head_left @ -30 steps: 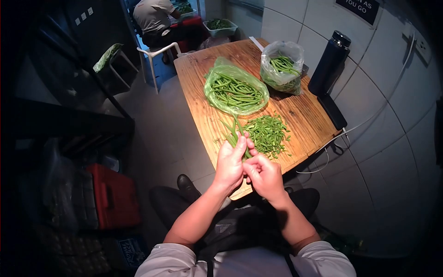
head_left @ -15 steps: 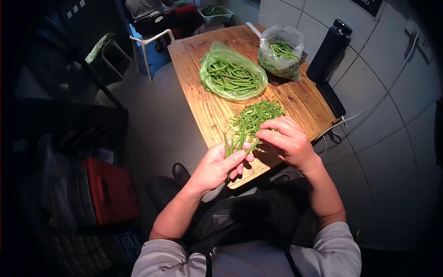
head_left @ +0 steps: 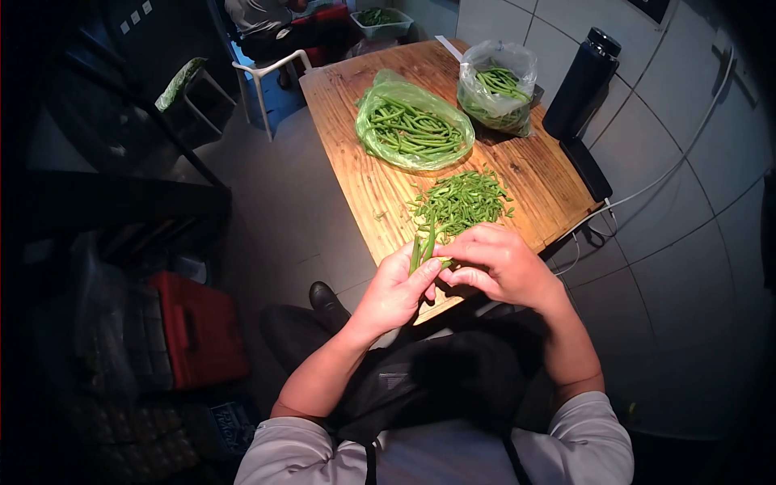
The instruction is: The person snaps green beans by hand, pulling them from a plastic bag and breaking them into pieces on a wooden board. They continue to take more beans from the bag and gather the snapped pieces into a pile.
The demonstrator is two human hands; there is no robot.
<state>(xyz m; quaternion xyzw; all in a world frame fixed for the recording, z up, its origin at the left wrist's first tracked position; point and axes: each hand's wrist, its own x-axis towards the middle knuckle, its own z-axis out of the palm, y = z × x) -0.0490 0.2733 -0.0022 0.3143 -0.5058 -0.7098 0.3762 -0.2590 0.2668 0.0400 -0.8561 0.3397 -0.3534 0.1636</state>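
A few green beans (head_left: 426,246) stick up out of my left hand (head_left: 396,293), which is closed around them near the table's front edge. My right hand (head_left: 503,267) is up against it, its fingers pinched at the end of a bean; the exact grip is partly hidden. Just beyond both hands lies a heap of short green bean pieces (head_left: 462,202) on the wooden table (head_left: 356,206). Behind the heap, an open green plastic bag (head_left: 380,89) holds many whole beans. A clear plastic bag (head_left: 517,61) with more beans stands at the back right.
A dark flask (head_left: 578,89) and a black phone-like device (head_left: 586,170) with a white cable (head_left: 687,158) are along the tiled wall. A white chair (head_left: 259,73) and a seated person (head_left: 263,20) are beyond the table. A red box (head_left: 198,331) is at lower left.
My right hand has moved down and left to meet my left hand at the beans. The camera view has shifted slightly.
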